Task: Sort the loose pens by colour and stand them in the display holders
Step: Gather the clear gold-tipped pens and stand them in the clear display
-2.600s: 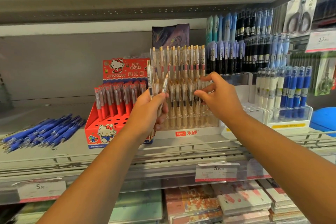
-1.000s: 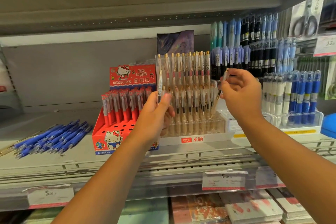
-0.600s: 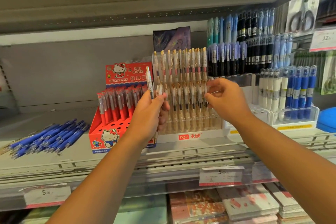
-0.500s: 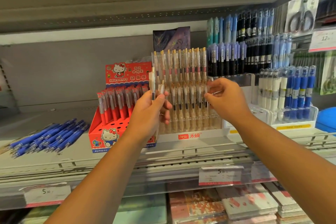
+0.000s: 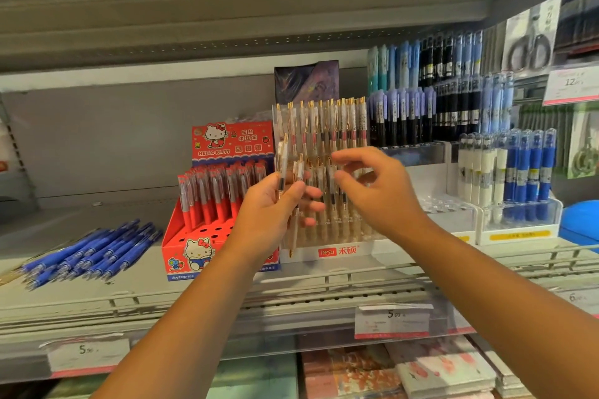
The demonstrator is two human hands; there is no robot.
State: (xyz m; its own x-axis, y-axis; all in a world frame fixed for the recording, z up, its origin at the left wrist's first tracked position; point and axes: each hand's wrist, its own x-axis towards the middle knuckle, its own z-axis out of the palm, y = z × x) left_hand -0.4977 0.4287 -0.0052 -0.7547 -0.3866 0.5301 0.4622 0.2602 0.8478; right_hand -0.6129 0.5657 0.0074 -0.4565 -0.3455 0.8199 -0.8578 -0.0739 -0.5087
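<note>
Your left hand [image 5: 272, 204] grips a small bunch of clear pens [image 5: 285, 168] upright before the clear holder [image 5: 324, 236], ready for slotting; your right hand [image 5: 372, 191], fingers spread and empty, reaches to pick one.

The right hand [image 5: 379, 194] is off the clear holder [image 5: 327, 204] now, empty, fingers spread, pulled toward the left hand [image 5: 272, 214], whose few clear pens [image 5: 285, 168] sit lower and more bunched

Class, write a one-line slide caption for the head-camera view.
Left hand grips clear gold-clipped pens before the clear display holder; the open right hand reaches in.
</note>
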